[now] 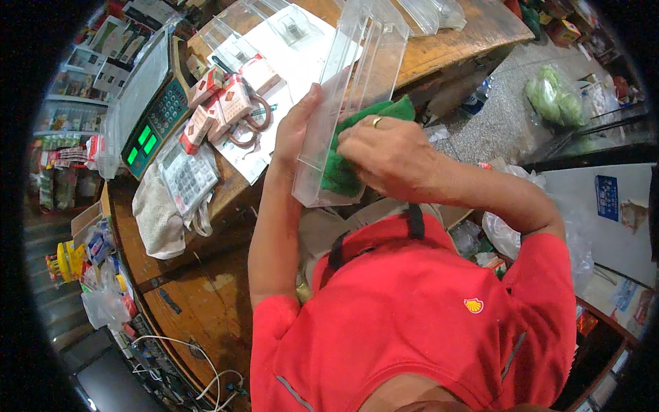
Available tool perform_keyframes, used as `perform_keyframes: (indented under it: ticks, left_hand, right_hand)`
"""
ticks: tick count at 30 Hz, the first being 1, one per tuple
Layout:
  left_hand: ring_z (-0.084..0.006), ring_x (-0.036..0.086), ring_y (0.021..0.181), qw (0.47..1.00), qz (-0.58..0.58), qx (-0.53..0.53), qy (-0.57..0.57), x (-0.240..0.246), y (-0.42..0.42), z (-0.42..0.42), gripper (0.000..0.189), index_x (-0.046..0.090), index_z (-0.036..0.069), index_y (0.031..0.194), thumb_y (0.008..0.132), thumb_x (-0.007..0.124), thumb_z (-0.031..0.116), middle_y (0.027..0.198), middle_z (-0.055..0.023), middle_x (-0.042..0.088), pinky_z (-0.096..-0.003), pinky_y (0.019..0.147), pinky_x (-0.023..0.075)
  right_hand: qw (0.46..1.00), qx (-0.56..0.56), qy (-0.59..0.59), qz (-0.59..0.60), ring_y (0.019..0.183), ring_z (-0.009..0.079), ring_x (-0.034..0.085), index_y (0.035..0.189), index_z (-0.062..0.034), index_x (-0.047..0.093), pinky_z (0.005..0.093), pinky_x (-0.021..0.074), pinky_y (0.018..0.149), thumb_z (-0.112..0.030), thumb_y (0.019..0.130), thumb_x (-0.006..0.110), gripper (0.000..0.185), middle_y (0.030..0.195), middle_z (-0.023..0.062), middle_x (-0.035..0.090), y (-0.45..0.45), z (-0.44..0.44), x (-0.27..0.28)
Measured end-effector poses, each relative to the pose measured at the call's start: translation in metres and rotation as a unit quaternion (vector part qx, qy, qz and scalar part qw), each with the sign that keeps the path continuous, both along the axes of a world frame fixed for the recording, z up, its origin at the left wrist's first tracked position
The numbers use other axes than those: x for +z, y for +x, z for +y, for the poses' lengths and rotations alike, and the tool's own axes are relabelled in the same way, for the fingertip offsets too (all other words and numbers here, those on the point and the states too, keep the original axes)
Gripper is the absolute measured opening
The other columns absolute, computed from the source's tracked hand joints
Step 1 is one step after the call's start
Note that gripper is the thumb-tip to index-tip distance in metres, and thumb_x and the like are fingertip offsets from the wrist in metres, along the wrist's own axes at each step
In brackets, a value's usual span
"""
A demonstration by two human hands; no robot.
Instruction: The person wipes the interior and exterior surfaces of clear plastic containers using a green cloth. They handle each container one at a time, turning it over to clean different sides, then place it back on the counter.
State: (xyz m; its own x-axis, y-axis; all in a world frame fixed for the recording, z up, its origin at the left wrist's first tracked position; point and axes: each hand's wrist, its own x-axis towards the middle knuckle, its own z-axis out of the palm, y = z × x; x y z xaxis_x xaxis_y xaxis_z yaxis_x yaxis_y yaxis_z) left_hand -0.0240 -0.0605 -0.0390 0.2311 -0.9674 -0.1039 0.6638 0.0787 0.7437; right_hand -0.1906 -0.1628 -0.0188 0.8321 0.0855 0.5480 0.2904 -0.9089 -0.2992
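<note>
A long clear plastic tray [378,56] with dividers is tilted over the desk's front edge. My left hand [298,121] grips its left side, thumb up along the wall. In my right hand [394,154], which wears a ring, is a bunched green cloth [342,172], pressed against the tray's lower part. The cloth hides part of the tray, and some fingers of both hands are hidden. Left of my left hand, several small red-and-white cartons [234,100] lie beside brown-handled scissors [257,121] on white paper [319,49].
A digital scale [159,110], a plastic-wrapped calculator [188,172] and a whitish cloth [159,216] are at the left of the wooden desk [453,49]. More clear plastic trays [430,13] lie at the back. Bagged green vegetables [556,95] are at the right.
</note>
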Motion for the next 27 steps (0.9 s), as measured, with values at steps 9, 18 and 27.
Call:
perform_keyframes:
  ticks: [9,18,27]
  left_hand:
    - [-0.031,0.058,0.12,1.0,0.011,0.017,-0.007,0.0,-0.005,0.002,0.06,0.036,-0.005,0.148,0.107,0.035,0.039,0.134,-0.0236,0.056,-0.0419,0.107,0.0443]
    - [-0.0245,0.062,0.114,0.994,-0.077,0.074,0.01,0.005,-0.013,0.002,0.055,0.045,-0.004,0.144,0.105,0.045,0.035,0.128,-0.0175,0.061,-0.0386,0.102,0.0487]
    - [-0.0274,0.067,0.105,0.998,0.041,0.014,-0.038,-0.01,-0.007,0.006,0.056,0.046,-0.001,0.141,0.106,0.038,0.042,0.124,-0.0171,0.064,-0.0445,0.081,0.061]
  right_hand:
    - [0.991,0.057,-0.122,0.016,0.103,0.0289,0.064,0.092,-0.0083,0.067,0.0406,0.0512,0.085,-0.015,0.076,0.064,0.018,0.103,0.0118,0.063,0.017,-0.006,0.009]
    - [0.989,-0.002,-0.133,-0.064,0.082,0.0293,0.066,0.082,-0.0113,0.067,0.0425,0.053,0.075,-0.018,0.072,0.066,0.012,0.095,0.0115,0.061,0.023,-0.011,0.002]
    - [0.974,-0.144,-0.16,-0.07,0.075,0.0304,0.065,0.079,-0.0097,0.066,0.0424,0.0511,0.068,-0.015,0.07,0.071,0.011,0.09,0.0094,0.062,0.039,-0.055,0.011]
